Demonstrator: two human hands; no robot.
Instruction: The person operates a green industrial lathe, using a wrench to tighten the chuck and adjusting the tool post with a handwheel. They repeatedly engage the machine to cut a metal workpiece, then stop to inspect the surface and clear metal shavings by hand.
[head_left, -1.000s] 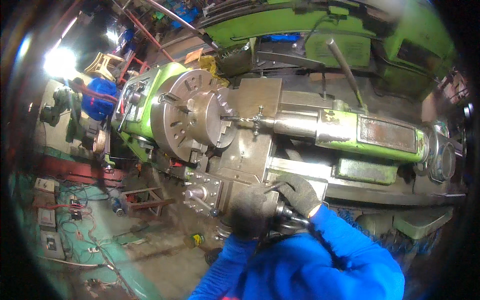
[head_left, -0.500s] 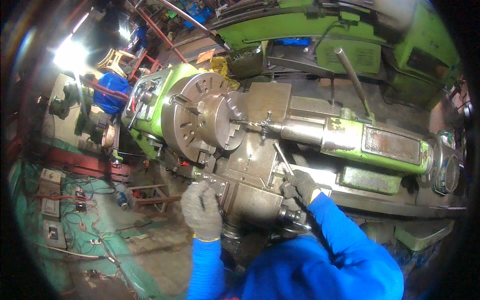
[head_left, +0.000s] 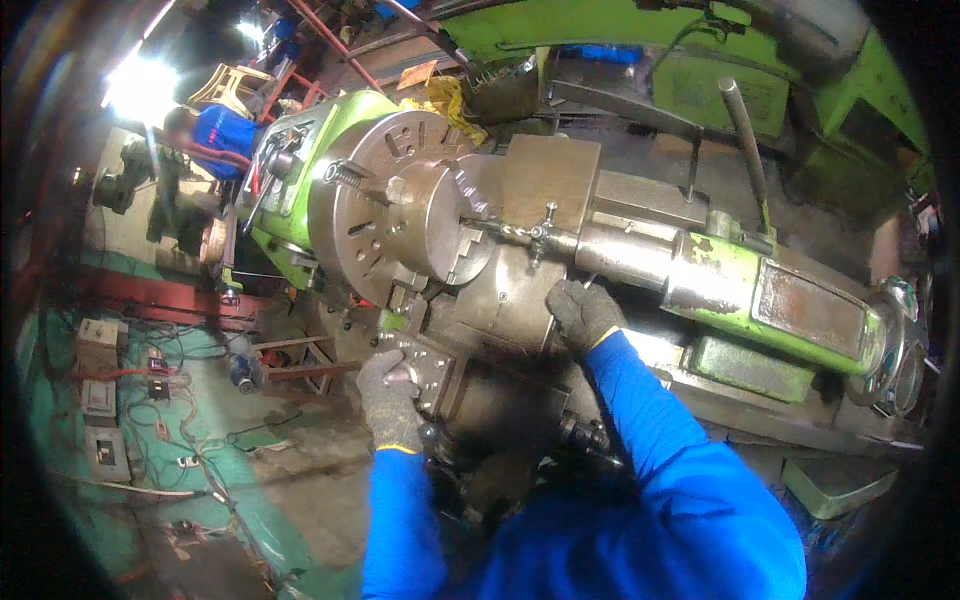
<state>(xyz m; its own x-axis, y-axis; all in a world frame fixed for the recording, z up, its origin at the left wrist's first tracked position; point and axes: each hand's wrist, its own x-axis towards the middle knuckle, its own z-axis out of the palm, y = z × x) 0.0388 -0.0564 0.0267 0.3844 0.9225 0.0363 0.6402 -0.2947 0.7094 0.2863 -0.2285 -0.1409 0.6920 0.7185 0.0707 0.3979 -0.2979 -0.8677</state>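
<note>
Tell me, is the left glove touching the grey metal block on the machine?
Touching. The head view shows the left hand wrapped on the grey metal block, fingers over its edge.

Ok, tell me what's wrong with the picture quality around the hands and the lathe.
Head view: fisheye bends the lathe bed and darkens the rim to black; a blown-out light glares at upper left; the chuck is evenly lit and fairly sharp; the left hand and right hand, both gloved, look slightly soft; the area below the carriage is deep in shadow.
</note>
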